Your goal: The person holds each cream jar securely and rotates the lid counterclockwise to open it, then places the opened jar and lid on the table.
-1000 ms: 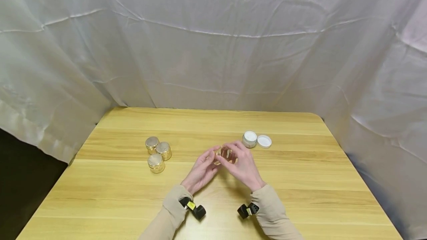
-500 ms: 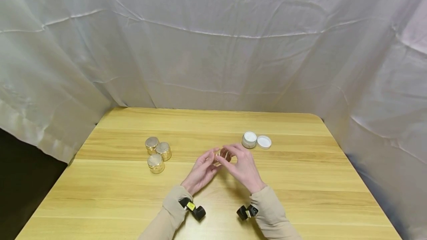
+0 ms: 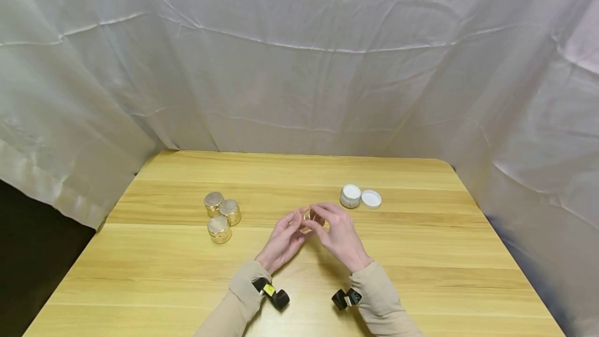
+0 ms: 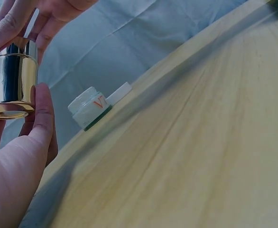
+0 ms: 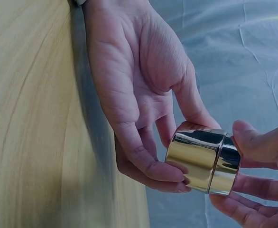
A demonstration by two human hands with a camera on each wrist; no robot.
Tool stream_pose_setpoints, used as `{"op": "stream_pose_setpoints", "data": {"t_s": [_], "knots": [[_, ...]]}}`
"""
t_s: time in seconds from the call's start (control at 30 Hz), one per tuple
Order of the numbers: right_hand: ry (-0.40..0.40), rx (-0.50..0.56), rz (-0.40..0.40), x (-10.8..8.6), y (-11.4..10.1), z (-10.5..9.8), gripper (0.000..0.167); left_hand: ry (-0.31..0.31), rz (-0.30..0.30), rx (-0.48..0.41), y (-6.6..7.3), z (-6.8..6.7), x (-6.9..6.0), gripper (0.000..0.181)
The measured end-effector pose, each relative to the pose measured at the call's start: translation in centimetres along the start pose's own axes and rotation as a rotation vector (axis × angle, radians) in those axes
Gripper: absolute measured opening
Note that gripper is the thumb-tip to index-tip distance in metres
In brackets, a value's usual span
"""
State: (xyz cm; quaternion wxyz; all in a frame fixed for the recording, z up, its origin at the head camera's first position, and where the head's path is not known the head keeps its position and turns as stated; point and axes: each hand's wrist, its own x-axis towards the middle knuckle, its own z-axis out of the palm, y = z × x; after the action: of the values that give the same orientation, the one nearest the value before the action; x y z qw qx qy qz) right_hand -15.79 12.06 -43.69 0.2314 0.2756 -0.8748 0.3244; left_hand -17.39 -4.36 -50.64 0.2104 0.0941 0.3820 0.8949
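Observation:
A shiny gold cosmetic jar [image 3: 318,217] is held up off the table between both hands. In the right wrist view a seam runs round the jar [image 5: 196,156], with no gap showing there. My left hand [image 3: 283,241] grips one end with thumb and fingers curled round it. The opposite end is pinched by my right hand [image 3: 341,233], its thumb on one side and fingers on the other. Seen from the left wrist, the jar [image 4: 15,78] stands nearly upright, the right hand [image 4: 58,14] at its top and the left hand [image 4: 15,173] below. Fingers hide parts of both ends.
Three gold jars [image 3: 219,229] stand close together on the left of the wooden table [image 3: 154,274]. Beyond my right hand is an open white jar [image 3: 350,197], a white lid [image 3: 371,199] beside it. A pale curtain [image 3: 299,87] hangs behind the table.
My right hand's fingers have shifted slightly to the left on the jar, and its held end has turned a little. The left hand stays nearly still. Nothing else on the table has moved.

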Motion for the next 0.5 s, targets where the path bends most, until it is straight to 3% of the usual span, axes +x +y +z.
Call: {"op": "stream_pose_setpoints", "data": {"t_s": [0.5], "knots": [[-0.031, -0.02, -0.002, -0.06, 0.02, -0.08, 0.033, -0.009, 0.019, 0.002, 0.01, 0.02, 0.12, 0.02]]}}
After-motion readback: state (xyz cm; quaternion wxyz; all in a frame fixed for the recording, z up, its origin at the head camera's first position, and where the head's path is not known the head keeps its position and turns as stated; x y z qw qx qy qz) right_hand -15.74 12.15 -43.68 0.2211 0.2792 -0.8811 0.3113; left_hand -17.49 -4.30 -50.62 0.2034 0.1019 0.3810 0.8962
